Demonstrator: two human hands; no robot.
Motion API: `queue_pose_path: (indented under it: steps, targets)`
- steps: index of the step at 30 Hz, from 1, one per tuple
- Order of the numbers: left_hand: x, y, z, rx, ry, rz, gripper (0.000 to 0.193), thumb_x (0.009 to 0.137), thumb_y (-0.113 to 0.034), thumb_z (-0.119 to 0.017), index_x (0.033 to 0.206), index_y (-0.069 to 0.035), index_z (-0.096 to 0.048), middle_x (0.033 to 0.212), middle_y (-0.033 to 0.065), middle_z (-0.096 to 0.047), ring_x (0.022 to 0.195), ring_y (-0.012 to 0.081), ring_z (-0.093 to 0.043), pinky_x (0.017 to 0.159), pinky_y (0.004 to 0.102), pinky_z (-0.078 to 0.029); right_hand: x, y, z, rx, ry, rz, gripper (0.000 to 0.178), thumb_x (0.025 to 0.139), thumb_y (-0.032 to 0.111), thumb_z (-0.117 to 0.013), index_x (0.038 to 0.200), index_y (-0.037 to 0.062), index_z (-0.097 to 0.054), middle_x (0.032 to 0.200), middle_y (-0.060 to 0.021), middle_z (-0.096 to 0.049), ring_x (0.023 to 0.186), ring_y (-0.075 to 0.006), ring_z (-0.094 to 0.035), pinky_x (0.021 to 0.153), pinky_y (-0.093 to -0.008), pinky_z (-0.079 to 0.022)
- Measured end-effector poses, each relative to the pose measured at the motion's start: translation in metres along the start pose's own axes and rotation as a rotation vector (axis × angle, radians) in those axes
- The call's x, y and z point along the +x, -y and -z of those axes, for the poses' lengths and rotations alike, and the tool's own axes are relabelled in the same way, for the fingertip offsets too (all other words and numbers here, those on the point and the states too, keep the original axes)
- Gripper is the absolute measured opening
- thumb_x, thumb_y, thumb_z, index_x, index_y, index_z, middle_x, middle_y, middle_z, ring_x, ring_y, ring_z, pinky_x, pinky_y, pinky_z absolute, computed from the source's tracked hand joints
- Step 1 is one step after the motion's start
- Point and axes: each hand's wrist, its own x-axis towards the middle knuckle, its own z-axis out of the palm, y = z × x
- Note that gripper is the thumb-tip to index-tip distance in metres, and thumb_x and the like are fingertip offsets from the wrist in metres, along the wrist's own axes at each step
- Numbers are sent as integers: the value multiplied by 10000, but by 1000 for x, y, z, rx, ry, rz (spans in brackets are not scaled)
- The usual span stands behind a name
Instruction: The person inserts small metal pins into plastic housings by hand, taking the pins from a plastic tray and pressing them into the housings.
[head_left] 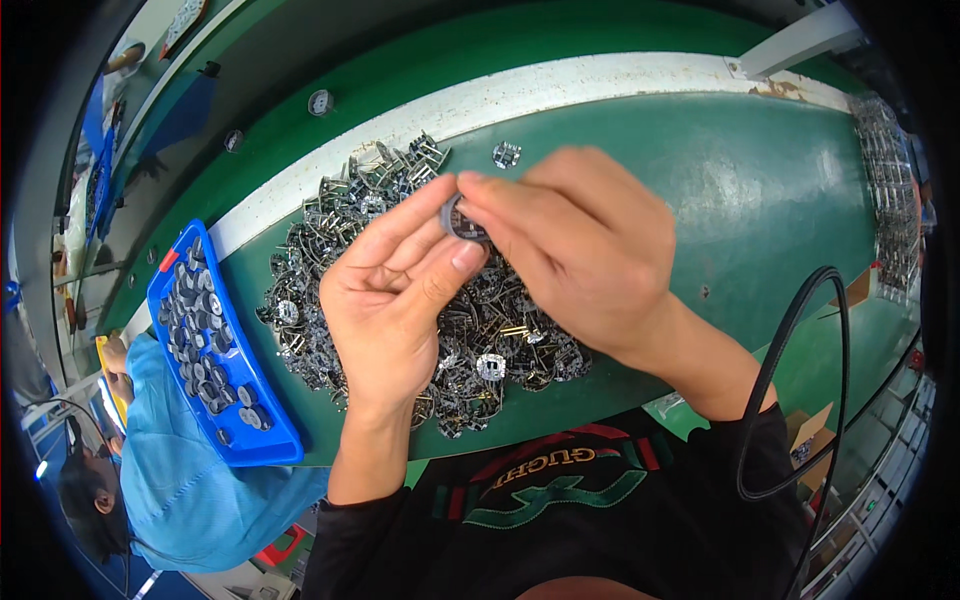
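Observation:
A small round grey housing (449,222) with a dark inside is held up over the pile, between both hands. My left hand (390,290) grips its edge between thumb and fingers. The fingertips of my right hand (598,245) are pinched together at the housing's right side and cover part of it; whether they hold a separate piece cannot be made out. Below and behind my hands spreads a heap of small circuit boards (312,300) with metal pins. One loose board (506,154) lies apart, beyond the heap.
To the left, a blue tray (268,405) holds many grey round housings. The green bench has a white rail (590,72) along its far side. Stacked wire-like racks (888,190) stand far right, and a black cable (757,425) loops nearby. A co-worker in blue (190,470) sits left.

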Motion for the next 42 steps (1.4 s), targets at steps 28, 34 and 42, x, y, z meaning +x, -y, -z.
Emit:
queue_pose_path:
  steps: [28, 34, 42]
  targets:
    - [293, -6, 77, 1275, -79, -247, 259, 798, -258, -764, 969, -64, -777, 922, 103, -755, 830, 181, -700, 786, 320, -514, -10, -67, -2, -135, 465, -51, 216, 826, 105, -682, 1038, 61, -697, 960, -63, -606, 976, -261, -585, 822, -380, -519]
    - [252, -13, 48, 1388, -136, -174, 380, 830, -395, -737, 1002, -57, -763, 938, 149, -744, 894, 243, -712, 833, 347, -518, -13, -77, 7, -75, 431, -49, 40, 814, 70, -648, 805, 31, -653, 858, -86, -602, 910, -277, -612, 764, -407, -533]
    - [195, -23, 38, 1607, 66, -138, 377, 788, -208, -796, 1031, 57, -682, 845, 115, -697, 735, 165, -664, 674, 297, -524, -3, -72, 18, 18, 494, -189, 46, 833, 60, -642, 835, 23, -669, 889, -117, -617, 846, -330, -640, 767, -438, -526]
